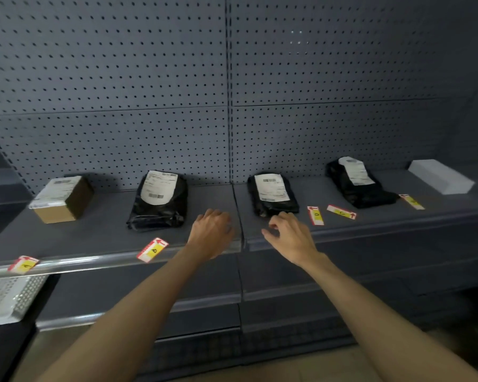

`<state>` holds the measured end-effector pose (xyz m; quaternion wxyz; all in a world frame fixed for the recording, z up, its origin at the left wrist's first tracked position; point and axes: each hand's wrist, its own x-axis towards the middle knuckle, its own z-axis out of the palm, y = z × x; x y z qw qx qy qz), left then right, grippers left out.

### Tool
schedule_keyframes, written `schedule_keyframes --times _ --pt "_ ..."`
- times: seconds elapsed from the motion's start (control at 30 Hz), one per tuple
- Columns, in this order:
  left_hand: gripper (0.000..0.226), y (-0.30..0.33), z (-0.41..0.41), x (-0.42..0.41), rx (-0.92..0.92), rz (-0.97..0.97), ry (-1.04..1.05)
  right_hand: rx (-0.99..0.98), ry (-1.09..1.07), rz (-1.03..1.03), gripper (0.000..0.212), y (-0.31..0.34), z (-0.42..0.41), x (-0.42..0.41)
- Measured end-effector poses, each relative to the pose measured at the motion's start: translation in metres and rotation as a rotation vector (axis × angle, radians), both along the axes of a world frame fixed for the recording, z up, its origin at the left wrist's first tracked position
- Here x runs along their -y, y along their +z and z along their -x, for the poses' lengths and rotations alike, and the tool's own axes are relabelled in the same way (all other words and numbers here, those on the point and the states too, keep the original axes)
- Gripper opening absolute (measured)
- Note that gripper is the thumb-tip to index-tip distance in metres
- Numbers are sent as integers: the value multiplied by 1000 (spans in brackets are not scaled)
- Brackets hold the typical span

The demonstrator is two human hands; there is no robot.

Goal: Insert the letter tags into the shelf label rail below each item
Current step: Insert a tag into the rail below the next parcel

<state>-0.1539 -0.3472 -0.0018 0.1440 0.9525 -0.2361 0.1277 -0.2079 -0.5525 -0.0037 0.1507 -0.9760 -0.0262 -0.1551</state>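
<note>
Several red, white and yellow letter tags lie loose on the grey shelf [94, 232]: one [23, 264] at the front left edge, one [152, 249] on the clear label rail [75, 264], two [315, 215] [341, 211] right of the middle black parcel [272, 193], one [412, 201] beside the right black parcel [358, 181]. A cardboard box [62, 198] and another black parcel [159, 199] sit further left. My left hand [211, 232] hovers over the shelf's middle, fingers curled, holding nothing. My right hand [291, 235] hovers before the middle parcel, fingers apart and empty.
A white box [440, 176] lies at the shelf's far right. Grey pegboard [232, 86] forms the back wall. A perforated metal piece [9, 297] sticks out below the rail at the left. Lower grey shelves [287, 293] run beneath.
</note>
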Motion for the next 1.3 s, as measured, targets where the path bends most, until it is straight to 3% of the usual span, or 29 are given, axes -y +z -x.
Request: schedule_keyframes --times 0.3,0.53,0.9,1.1,1.2,1.3 --pt "26 -3 26 174 -73 13 -51 -53 -133 -35 21 -1 24 167" --pt "23 -19 -8 259 -176 -47 -206 -125 -228 -94 22 -15 7 241" --pt "36 -41 -100 350 -337 -195 -282 -409 -228 -97 33 -31 -65 291" --pt "33 -43 -118 371 -366 -227 -299 -429 -212 -8 42 -40 -87 296" --pt "28 -40 -121 373 -354 -212 -299 -403 -208 -66 37 -43 -90 299" --pt "28 -36 -117 371 -368 -165 -289 -343 -203 -172 19 -43 -90 301"
